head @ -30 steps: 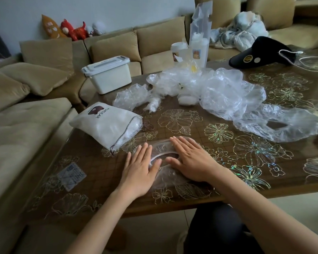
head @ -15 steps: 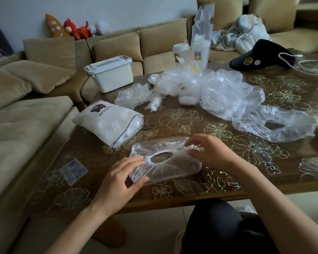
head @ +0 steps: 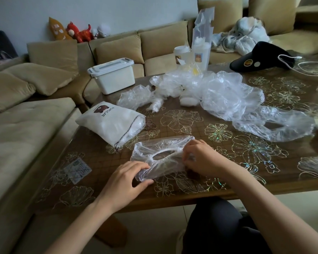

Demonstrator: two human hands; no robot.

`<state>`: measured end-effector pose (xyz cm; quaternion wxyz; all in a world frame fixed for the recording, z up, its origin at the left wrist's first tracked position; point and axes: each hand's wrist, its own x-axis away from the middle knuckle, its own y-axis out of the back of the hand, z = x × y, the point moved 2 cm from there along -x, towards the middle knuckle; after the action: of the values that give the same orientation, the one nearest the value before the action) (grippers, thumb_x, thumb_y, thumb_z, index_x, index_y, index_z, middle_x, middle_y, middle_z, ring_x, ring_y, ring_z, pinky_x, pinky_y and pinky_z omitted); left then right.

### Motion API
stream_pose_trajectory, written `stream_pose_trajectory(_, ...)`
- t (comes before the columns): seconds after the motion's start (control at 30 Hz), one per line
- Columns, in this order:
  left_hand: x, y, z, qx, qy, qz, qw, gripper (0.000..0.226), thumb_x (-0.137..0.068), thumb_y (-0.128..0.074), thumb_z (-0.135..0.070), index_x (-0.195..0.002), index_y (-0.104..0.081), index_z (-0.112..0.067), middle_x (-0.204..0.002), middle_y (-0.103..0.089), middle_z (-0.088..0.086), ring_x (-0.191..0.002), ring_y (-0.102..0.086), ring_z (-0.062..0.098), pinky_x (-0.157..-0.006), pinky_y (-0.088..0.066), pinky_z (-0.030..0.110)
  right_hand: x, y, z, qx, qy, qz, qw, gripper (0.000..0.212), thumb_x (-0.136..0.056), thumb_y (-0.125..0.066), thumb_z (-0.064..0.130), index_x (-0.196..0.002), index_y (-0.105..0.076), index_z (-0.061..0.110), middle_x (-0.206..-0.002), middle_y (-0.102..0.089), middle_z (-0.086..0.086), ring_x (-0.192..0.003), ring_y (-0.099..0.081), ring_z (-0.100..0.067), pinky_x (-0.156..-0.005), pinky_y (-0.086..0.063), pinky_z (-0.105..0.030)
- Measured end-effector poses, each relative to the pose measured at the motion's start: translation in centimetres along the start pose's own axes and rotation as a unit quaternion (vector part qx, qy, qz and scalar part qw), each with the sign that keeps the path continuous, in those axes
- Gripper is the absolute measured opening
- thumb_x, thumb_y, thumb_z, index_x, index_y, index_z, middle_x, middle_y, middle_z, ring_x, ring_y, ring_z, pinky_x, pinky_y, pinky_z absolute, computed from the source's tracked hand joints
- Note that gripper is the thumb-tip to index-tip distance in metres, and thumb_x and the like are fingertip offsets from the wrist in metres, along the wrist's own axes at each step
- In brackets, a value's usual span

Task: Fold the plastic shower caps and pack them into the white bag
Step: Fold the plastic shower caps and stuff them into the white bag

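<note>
A clear plastic shower cap (head: 160, 155) lies near the table's front edge, its elastic opening facing up. My left hand (head: 126, 182) pinches its lower left corner. My right hand (head: 203, 158) grips its right end with curled fingers. The white drawstring bag (head: 110, 121), printed "POPULAR", lies on its side to the upper left, its mouth open toward the cap with plastic showing inside. A heap of loose clear shower caps (head: 215, 92) covers the table's middle and right.
The brown glass-topped table (head: 246, 182) has gold flower prints. A white lidded box (head: 112, 77) stands at the back left, tall plastic packages (head: 200, 44) behind the heap, a black cap with a white cord (head: 261, 56) at the back right. Beige sofas surround the table.
Both hands went from pressing flat on the cap to gripping its two ends. The cap has lifted and puffed up, and the right hand has drawn in toward the left.
</note>
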<state>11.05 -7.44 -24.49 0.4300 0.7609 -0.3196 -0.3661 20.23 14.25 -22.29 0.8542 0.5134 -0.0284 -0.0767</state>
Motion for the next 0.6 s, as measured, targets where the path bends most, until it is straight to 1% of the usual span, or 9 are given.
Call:
stream_pose_trajectory(0.07,0.1,0.0,0.3,-0.001,-0.011,-0.027,1.0,0.048,-0.082,-0.043,-0.057,-0.106,-0.067,-0.023,-0.109,-0.057,-0.02,-0.106,-0.048,-0.008,-0.094,-0.044,0.023,-0.1,0.2,-0.1,-0.038,-0.003,-0.042,0.998,0.009,-0.087,-0.058,0.012,-0.092,-0.066,0.013,-0.114,-0.056,-0.003,-0.109,-0.046,-0.019,-0.091,-0.037,-0.026)
stream_pose_trajectory(0.1,0.2,0.1,0.3,-0.003,-0.015,-0.04,0.999,0.042,-0.083,-0.045,-0.052,-0.102,-0.068,-0.022,-0.108,-0.057,-0.02,-0.104,-0.05,-0.007,-0.093,-0.045,0.024,-0.1,0.3,0.1,-0.059,0.0,-0.065,0.996,0.008,-0.087,-0.057,0.012,-0.09,-0.064,0.015,-0.111,-0.056,-0.001,-0.106,-0.047,-0.016,-0.087,-0.036,-0.024)
stream_pose_trajectory(0.2,0.5,0.2,0.4,-0.017,-0.028,-0.054,0.998,0.031,-0.08,-0.062,-0.043,-0.101,-0.068,-0.021,-0.108,-0.056,-0.019,-0.105,-0.044,-0.01,-0.095,-0.034,0.008,0.1,0.5,0.3,-0.136,-0.001,-0.105,0.985,0.007,-0.09,-0.055,0.012,-0.091,-0.06,0.017,-0.102,-0.058,0.004,-0.099,-0.052,-0.012,-0.076,-0.037,-0.018)
stream_pose_trajectory(0.27,0.3,0.1,0.5,-0.032,-0.031,-0.067,0.997,0.028,-0.075,-0.076,-0.024,-0.101,-0.069,-0.019,-0.107,-0.056,-0.018,-0.105,-0.041,-0.011,-0.092,-0.035,0.007,0.2,0.8,0.3,-0.211,-0.005,-0.08,0.974,0.006,-0.09,-0.059,0.017,-0.095,-0.058,0.018,-0.103,-0.061,0.004,-0.096,-0.056,-0.013,-0.076,-0.043,-0.018)
stream_pose_trajectory(0.33,0.1,0.1,0.9,-0.003,-0.002,-0.085,0.996,0.026,-0.077,-0.073,-0.009,-0.099,-0.069,-0.022,-0.104,-0.059,-0.02,-0.103,-0.047,-0.008,-0.089,-0.039,0.013,0.4,1.2,0.0,-0.212,-0.003,-0.014,0.977,0.032,-0.081,-0.071,0.029,-0.107,-0.056,0.02,-0.111,-0.057,0.008,-0.103,-0.053,-0.012,-0.085,-0.045,-0.023)
stream_pose_trajectory(0.4,-0.1,0.2,1.2,0.057,0.052,-0.092,0.993,0.025,-0.085,-0.066,-0.01,-0.095,-0.064,-0.033,-0.096,-0.064,-0.02,-0.093,-0.057,-0.004,-0.081,-0.047,0.013,0.6,1.1,-0.8,-0.109,-0.009,0.045,0.993,0.055,-0.073,-0.078,0.031,-0.121,-0.052,0.023,-0.121,-0.045,0.014,-0.115,-0.039,-0.01,-0.097,-0.037,-0.028)
stream_pose_trajectory(0.43,-0.3,0.2,1.3,0.086,0.07,-0.09,0.99,0.025,-0.087,-0.063,-0.013,-0.092,-0.062,-0.037,-0.09,-0.066,-0.017,-0.087,-0.061,0.0,-0.074,-0.049,0.014,0.5,1.0,-1.1,-0.06,-0.006,0.041,0.997,0.054,-0.075,-0.077,0.027,-0.123,-0.052,0.024,-0.124,-0.043,0.013,-0.119,-0.034,-0.01,-0.101,-0.033,-0.03)
stream_pose_trajectory(0.53,-0.7,0.8,1.0,0.153,0.099,-0.095,0.979,0.012,-0.089,-0.055,-0.029,-0.09,-0.066,-0.035,-0.083,-0.069,-0.009,-0.08,-0.064,0.011,-0.069,-0.051,0.024,0.0,1.0,-1.5,-0.013,0.022,-0.047,0.999,0.025,-0.084,-0.066,0.015,-0.109,-0.067,0.02,-0.127,-0.053,0.006,-0.119,-0.041,-0.015,-0.102,-0.03,-0.025)
stream_pose_trajectory(0.6,-0.9,1.4,0.7,0.184,0.104,-0.094,0.973,0.021,-0.086,-0.052,-0.036,-0.093,-0.07,-0.027,-0.086,-0.07,-0.012,-0.083,-0.065,0.008,-0.073,-0.051,0.023,-0.2,1.4,-1.7,-0.024,0.035,-0.056,0.998,0.017,-0.085,-0.067,0.02,-0.1,-0.072,0.017,-0.119,-0.059,0.005,-0.113,-0.048,-0.013,-0.099,-0.031,-0.022)
